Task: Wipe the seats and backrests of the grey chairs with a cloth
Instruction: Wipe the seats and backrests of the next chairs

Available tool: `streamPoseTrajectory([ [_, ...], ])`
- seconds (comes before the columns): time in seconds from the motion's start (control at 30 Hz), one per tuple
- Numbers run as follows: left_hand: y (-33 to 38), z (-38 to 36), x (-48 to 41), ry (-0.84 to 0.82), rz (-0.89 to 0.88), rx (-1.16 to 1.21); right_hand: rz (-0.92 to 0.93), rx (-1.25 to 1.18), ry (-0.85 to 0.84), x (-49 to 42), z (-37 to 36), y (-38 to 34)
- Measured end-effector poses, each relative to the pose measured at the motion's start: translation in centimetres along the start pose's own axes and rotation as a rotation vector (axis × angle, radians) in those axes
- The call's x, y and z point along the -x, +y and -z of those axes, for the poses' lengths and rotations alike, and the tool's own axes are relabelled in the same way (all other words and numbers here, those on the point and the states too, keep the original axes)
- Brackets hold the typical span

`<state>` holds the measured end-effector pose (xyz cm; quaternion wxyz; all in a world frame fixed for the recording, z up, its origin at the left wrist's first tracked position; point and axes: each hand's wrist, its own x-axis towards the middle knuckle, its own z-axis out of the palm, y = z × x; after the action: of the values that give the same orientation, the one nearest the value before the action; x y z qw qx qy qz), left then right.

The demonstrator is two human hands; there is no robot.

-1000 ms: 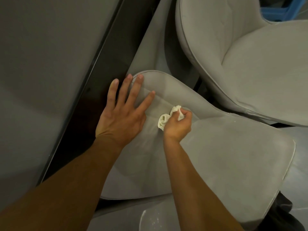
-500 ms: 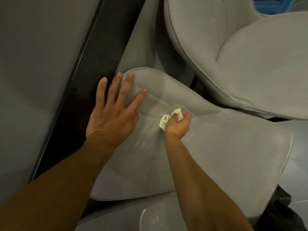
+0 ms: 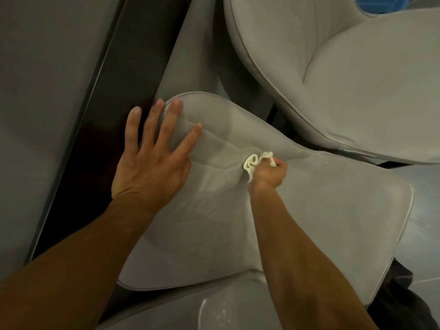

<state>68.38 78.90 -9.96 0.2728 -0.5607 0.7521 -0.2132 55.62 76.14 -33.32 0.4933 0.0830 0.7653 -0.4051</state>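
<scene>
A grey upholstered chair (image 3: pixel 333 210) fills the middle of the view, its backrest to the left and its seat to the right. My left hand (image 3: pixel 152 160) lies flat on the top of the backrest with fingers spread and straight. My right hand (image 3: pixel 269 173) grips a bunched white cloth (image 3: pixel 252 163) and presses it into the crease where backrest meets seat. A second grey chair (image 3: pixel 357 86) stands behind it at the upper right.
A dark table edge (image 3: pixel 114 86) runs diagonally along the left, with a grey tabletop (image 3: pixel 42 79) beyond it. Something blue (image 3: pixel 371 5) shows at the top right. Grey floor (image 3: pixel 426 225) lies to the right, and a dark chair base (image 3: pixel 395 303) is at the lower right.
The right hand with the cloth has slid slightly to the right along the crease. The left hand keeps its place on the backrest. The view has shifted a little.
</scene>
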Motion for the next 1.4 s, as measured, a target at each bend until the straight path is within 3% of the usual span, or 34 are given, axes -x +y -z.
streamPoseTrajectory([
  [0.07,0.0,-0.1,-0.1,0.002,-0.002,0.000,0.022,0.016,-0.026,0.3,0.1,-0.2],
  [0.2,0.1,0.1,0.0,-0.020,0.002,-0.017,0.406,-0.005,-0.181,6.2,0.6,0.9],
  [0.27,0.0,0.2,0.0,-0.025,0.001,-0.020,0.482,0.008,-0.277,7.8,0.8,1.7],
  [0.4,0.1,0.2,0.0,-0.007,0.004,0.020,0.377,0.119,-0.156,3.8,-0.3,1.9],
  [0.5,0.0,-0.1,0.0,0.019,-0.001,0.040,0.113,0.205,-0.064,-0.5,-0.5,1.2],
  [0.6,0.1,-0.2,0.1,0.022,0.004,0.041,-0.047,0.126,-0.083,-3.0,0.3,0.5],
  [0.7,0.1,-0.2,0.0,0.025,0.001,0.057,0.154,0.181,-0.087,0.0,0.6,1.4],
  [0.77,0.0,-0.2,0.0,0.025,0.003,0.060,0.371,0.083,-0.183,4.6,1.1,2.6],
  [0.83,0.1,-0.1,0.1,0.009,0.001,0.044,0.471,-0.015,-0.309,8.8,1.8,3.3],
  [0.9,0.0,-0.1,0.1,0.008,-0.002,0.037,0.467,-0.021,-0.378,10.0,2.0,3.9],
  [0.97,0.1,0.0,0.0,-0.001,-0.002,0.040,0.417,0.044,-0.326,8.6,1.8,4.5],
  [1.07,0.0,0.0,0.1,-0.006,-0.004,0.035,0.217,0.352,-0.266,4.6,1.8,5.5],
  [1.17,-0.1,-0.2,0.1,0.012,-0.002,0.042,0.063,0.644,-0.362,2.3,2.6,5.4],
  [1.27,0.0,-0.1,0.1,-0.006,0.000,0.016,0.136,0.671,-0.441,3.9,3.6,5.0],
  [1.4,0.0,-0.1,0.2,0.011,0.007,0.016,0.370,0.448,-0.567,8.6,6.6,7.0],
])
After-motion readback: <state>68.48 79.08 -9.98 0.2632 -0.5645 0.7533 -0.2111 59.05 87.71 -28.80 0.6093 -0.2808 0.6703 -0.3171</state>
